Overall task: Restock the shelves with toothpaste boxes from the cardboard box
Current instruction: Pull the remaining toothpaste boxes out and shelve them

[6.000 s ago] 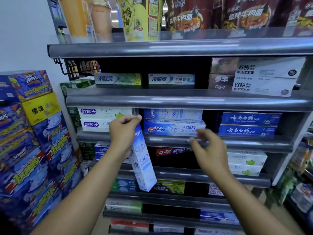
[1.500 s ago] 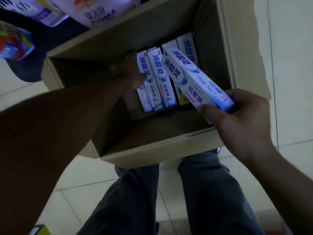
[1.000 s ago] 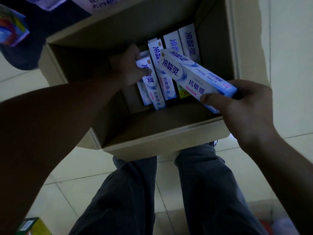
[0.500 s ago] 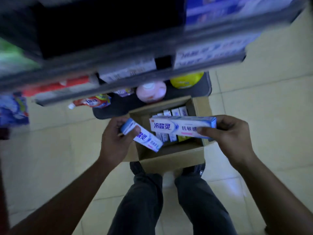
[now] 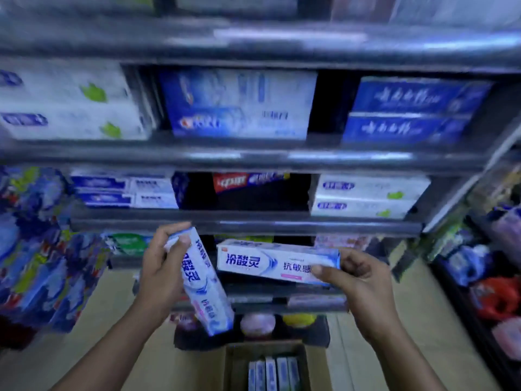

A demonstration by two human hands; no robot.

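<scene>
My left hand (image 5: 162, 270) grips a white-and-blue toothpaste box (image 5: 205, 286) by its top end, and the box hangs nearly upright, tilted to the right. My right hand (image 5: 356, 280) holds a second, matching toothpaste box (image 5: 267, 262) level by its right end, printed face toward me. Both boxes hover in front of the lower grey shelves (image 5: 245, 224). On the floor below stands the open cardboard box (image 5: 234, 359) with several more toothpaste boxes (image 5: 272, 372) upright inside.
Stocked toothpaste rows fill the upper shelves: white boxes (image 5: 67, 103), a blue-and-white stack (image 5: 239, 105) and dark blue boxes (image 5: 411, 111). A dark gap (image 5: 253, 196) lies in the middle shelf. Colourful packs (image 5: 36, 238) stand at the left, bagged goods (image 5: 490, 292) at the right.
The view has swung up from the cardboard box to the shelves. Both hands have lifted, each carrying a toothpaste box taken from the carton, and now sit in front of the lower shelves.
</scene>
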